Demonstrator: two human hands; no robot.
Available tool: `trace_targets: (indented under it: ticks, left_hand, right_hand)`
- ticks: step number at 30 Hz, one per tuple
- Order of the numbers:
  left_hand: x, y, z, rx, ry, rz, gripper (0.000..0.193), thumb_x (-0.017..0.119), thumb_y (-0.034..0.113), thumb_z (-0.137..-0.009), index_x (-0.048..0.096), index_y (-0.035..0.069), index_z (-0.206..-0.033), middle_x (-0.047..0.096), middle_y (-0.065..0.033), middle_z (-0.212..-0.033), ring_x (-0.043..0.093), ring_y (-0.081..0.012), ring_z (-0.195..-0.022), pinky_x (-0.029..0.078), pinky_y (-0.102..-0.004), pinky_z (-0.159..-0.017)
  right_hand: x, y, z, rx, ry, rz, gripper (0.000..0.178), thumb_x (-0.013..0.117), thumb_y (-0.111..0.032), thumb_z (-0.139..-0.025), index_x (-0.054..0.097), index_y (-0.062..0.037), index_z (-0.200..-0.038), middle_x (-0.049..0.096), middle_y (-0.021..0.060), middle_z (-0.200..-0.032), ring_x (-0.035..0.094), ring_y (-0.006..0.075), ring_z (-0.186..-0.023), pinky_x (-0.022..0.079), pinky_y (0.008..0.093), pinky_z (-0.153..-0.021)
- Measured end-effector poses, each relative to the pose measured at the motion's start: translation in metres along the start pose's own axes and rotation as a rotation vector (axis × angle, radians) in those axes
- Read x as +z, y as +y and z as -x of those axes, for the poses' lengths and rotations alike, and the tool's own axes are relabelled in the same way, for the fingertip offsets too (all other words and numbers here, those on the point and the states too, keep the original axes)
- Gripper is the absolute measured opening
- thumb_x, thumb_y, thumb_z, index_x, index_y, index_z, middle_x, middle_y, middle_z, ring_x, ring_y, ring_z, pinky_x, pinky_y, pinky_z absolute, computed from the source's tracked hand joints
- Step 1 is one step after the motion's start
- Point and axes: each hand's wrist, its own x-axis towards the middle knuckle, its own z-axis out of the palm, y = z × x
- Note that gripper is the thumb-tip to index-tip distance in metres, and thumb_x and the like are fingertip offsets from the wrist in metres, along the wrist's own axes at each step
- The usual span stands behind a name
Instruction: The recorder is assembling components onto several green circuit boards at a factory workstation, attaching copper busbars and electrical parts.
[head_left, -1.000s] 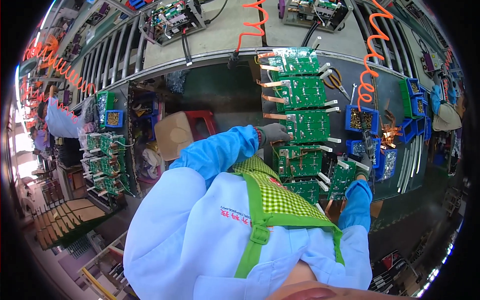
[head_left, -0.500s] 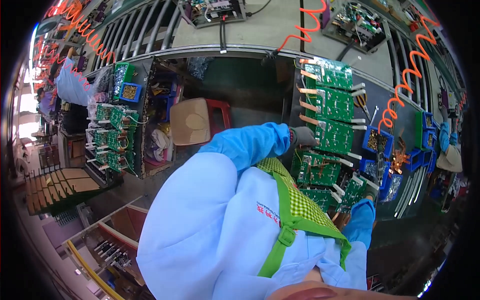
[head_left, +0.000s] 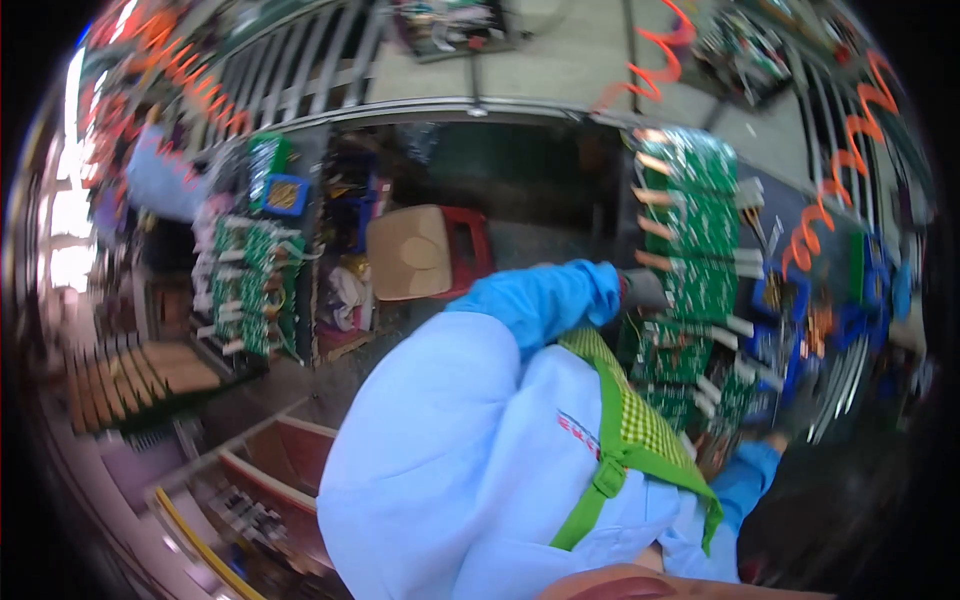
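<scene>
Several green circuit boards (head_left: 697, 225) lie in a row on the bench at the right, with copper-coloured strips (head_left: 655, 196) along their left edge and white tabs along their right. My left hand (head_left: 648, 288), in a grey glove, is at the left edge of one board (head_left: 700, 290); blur hides how its fingers lie. My right hand (head_left: 776, 441) is low at the right, just beyond the nearest small board (head_left: 735, 395). Little of it shows past the blue sleeve, its fingers are smeared, and I cannot tell whether it holds anything.
Blue bins (head_left: 785, 292) of small parts stand right of the boards, near an orange coiled hose (head_left: 815, 235) and metal rods (head_left: 840, 385). A brown-seated stool (head_left: 410, 252) stands between the benches. More boards (head_left: 258, 275) lie on the left bench, where another person's blue sleeve (head_left: 160, 175) shows.
The whole view has shifted, so benches and boards sit further right and slightly lower, with more blur. My right hand is lower and further from the small board. My left hand stays by the boards' edge.
</scene>
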Motion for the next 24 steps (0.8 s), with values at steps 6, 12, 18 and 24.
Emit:
trace_targets:
  ticks: [6,12,18,24]
  left_hand:
    - [-0.032,-0.026,0.004,0.731,-0.092,-0.630,0.033,0.067,0.007,-0.067,0.062,0.008,-0.100,0.061,-0.0095,-0.096,0.059,-0.0269,-0.085,0.050,-0.0364,-0.071]
    - [-0.011,0.021,0.014,-0.230,-0.169,0.461,0.017,0.062,0.016,-0.083,0.061,0.001,-0.090,0.060,-0.0048,-0.077,0.058,-0.0131,-0.069,0.047,-0.0265,-0.060]
    - [-0.007,0.020,0.016,-0.196,-0.082,0.584,0.018,0.061,0.019,-0.085,0.061,0.001,-0.088,0.060,-0.0039,-0.076,0.055,-0.0102,-0.063,0.045,-0.0243,-0.056]
    - [-0.006,0.011,0.012,-0.216,-0.100,0.529,0.018,0.061,0.018,-0.085,0.060,0.001,-0.090,0.059,-0.0034,-0.075,0.055,-0.0095,-0.064,0.044,-0.0228,-0.055]
  right_hand:
    - [0.071,-0.151,0.080,-0.207,-0.336,-0.428,0.025,0.063,-0.009,-0.082,0.062,-0.0043,-0.106,0.063,0.0111,-0.105,0.060,0.0235,-0.096,0.047,0.0311,-0.082]
    - [0.147,-0.147,0.126,-0.072,-0.413,-0.305,0.020,0.063,-0.018,-0.083,0.064,-0.0103,-0.101,0.064,0.0123,-0.097,0.062,0.0300,-0.087,0.050,0.0373,-0.074]
    - [0.173,-0.149,0.115,-0.147,-0.426,-0.229,0.022,0.060,-0.020,-0.082,0.064,-0.0111,-0.102,0.063,0.0124,-0.097,0.061,0.0319,-0.087,0.049,0.0405,-0.075]
    - [0.187,-0.142,0.113,-0.153,-0.538,-0.133,0.021,0.061,-0.020,-0.080,0.063,-0.0137,-0.101,0.062,0.0131,-0.095,0.060,0.0323,-0.086,0.049,0.0422,-0.074]
